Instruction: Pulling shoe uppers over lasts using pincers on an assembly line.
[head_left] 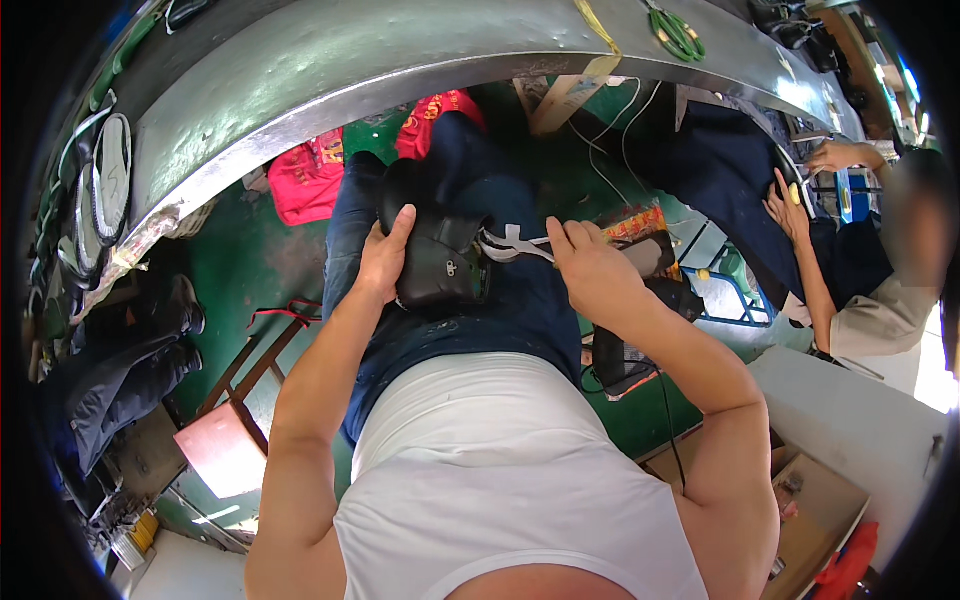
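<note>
A black leather boot upper [440, 255] with a small silver emblem lies across my lap. My left hand [387, 252] grips it from its left side, thumb on top and the other fingers hidden behind the leather. My right hand [590, 255] is wrapped round the thin handles of a pale metal pincer-like tool [510, 243]. The tool's curved head meets the right edge of the boot upper; whether it clamps the leather I cannot tell. Right beside my right hand is a dark rounded object [650, 253], on an orange printed package [640, 222].
A metal bench [330, 80] curves across the far side, with green-handled pliers [677, 35] on it. Shoe soles [112, 180] hang at far left. Red bags [308, 178] lie on the green floor. A pink-topped stool [222, 450] stands left. Another person [880, 310] works at right.
</note>
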